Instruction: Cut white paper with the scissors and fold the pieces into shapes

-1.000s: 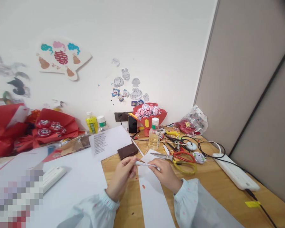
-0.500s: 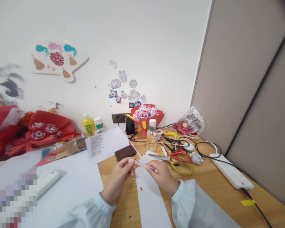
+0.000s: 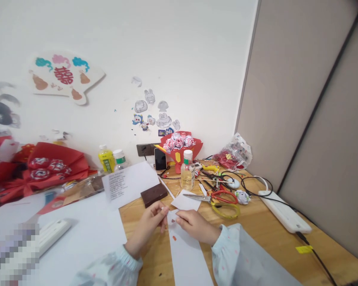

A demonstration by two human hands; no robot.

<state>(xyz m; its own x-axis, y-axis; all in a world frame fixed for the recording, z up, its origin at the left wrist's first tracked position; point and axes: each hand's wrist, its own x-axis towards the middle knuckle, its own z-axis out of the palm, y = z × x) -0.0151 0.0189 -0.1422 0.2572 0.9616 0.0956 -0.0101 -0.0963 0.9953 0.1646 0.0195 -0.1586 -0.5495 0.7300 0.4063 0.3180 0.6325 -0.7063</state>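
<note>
My left hand [image 3: 152, 220] is closed in a pinch on a thin white strip that looks like paper, its end just showing at the fingertips. Close on the other side, my right hand [image 3: 195, 225] pinches too, and what shows of the strip between the hands is slight. Beneath them lies a long white sheet [image 3: 188, 258] with a small orange scrap [image 3: 174, 238] on it. Beyond my right hand, scissors with red and yellow handles [image 3: 223, 204] rest partly over a smaller white paper [image 3: 183, 201]. A dark brown box [image 3: 154, 194] sits just past my left hand.
A bottle of pale yellow liquid [image 3: 187, 174] stands before a red-wrapped flower bouquet [image 3: 179, 149]. Cables and tools clutter the back right, near a rolled paper flower [image 3: 242, 197] and a white power strip [image 3: 285, 210]. Large white paper [image 3: 86, 238] covers the left side.
My hands have come closer together, and the strip that showed lengthwise between them is now mostly hidden. The whole view has shifted slightly; the scissors stay on the table.
</note>
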